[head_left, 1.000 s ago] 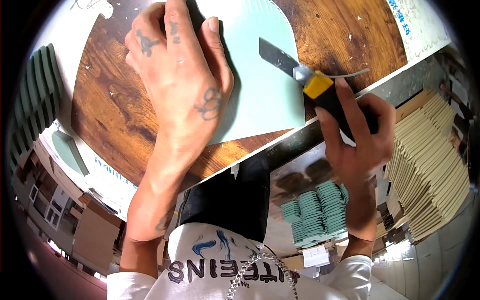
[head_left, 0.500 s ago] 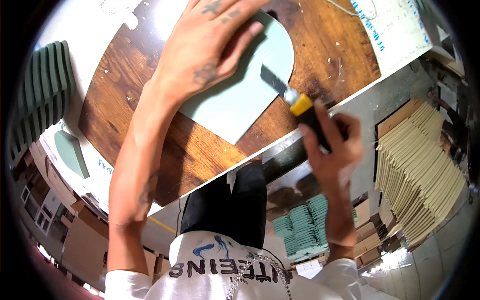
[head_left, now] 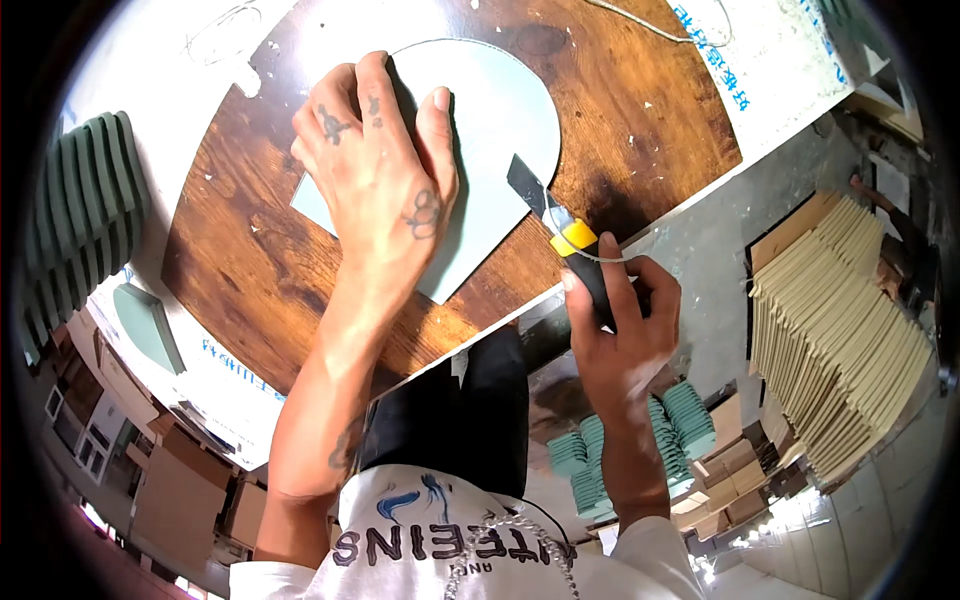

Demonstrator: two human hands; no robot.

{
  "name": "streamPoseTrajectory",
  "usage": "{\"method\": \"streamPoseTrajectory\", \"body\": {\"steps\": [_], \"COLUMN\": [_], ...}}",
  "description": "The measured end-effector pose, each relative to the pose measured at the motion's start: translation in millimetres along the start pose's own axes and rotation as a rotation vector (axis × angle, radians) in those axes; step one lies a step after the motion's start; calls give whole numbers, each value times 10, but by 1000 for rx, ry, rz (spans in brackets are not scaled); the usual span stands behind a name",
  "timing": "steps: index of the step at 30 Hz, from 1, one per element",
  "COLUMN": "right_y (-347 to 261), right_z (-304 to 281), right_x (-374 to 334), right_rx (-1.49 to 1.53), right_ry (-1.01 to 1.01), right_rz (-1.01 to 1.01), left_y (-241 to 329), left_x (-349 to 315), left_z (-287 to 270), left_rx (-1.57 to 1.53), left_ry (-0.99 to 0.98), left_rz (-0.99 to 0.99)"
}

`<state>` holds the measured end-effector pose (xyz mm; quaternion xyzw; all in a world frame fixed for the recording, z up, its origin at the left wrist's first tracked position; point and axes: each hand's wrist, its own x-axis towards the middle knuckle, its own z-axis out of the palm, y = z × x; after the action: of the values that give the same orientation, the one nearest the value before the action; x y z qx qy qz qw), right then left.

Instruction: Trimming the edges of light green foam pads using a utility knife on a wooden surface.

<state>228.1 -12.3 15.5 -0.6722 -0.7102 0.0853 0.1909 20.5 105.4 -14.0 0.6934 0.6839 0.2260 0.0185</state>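
Observation:
A pale green, round-ended panel [head_left: 505,115] lies flat on the wood-grain table top. My left hand [head_left: 375,165] rests on its left part with the fingers extended and the thumb apart, covering some of the panel. In my right hand [head_left: 630,325] is a utility knife [head_left: 572,238] with a black handle and yellow collar. Its blade points away from me, over the panel's right edge; whether it touches the panel I cannot tell. A thin, pale curled strip [head_left: 600,259] loops across the knife near my fingers.
Dark green curved pieces [head_left: 95,190] stand in a row at the left, near a single green wedge-shaped piece [head_left: 150,325]. A pale cord [head_left: 650,30] lies at the far right. Green stacks [head_left: 685,420] and a tall cream stack [head_left: 840,340] stand beyond the table's near edge.
My left hand has come nearer and flattened on the panel. The knife has moved slightly left, and the curled strip now shows across it. The view has shifted a little.

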Motion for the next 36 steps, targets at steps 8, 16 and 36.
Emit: {"method": "streamPoseTrajectory", "body": {"steps": [8, 16, 36], "right_y": [46, 163, 524], "right_z": [7, 33, -27], "right_x": [211, 475, 1357], "right_rx": [7, 35, 167], "right_ry": [-18, -8, -134], "right_rz": [1, -88, -328], "left_y": [-47, 19, -323], "left_x": [11, -10, 637], "left_z": [11, -93, -63], "left_rx": [-22, 104, -321], "left_ry": [7, -98, -235], "left_rz": [42, -33, 281]}}
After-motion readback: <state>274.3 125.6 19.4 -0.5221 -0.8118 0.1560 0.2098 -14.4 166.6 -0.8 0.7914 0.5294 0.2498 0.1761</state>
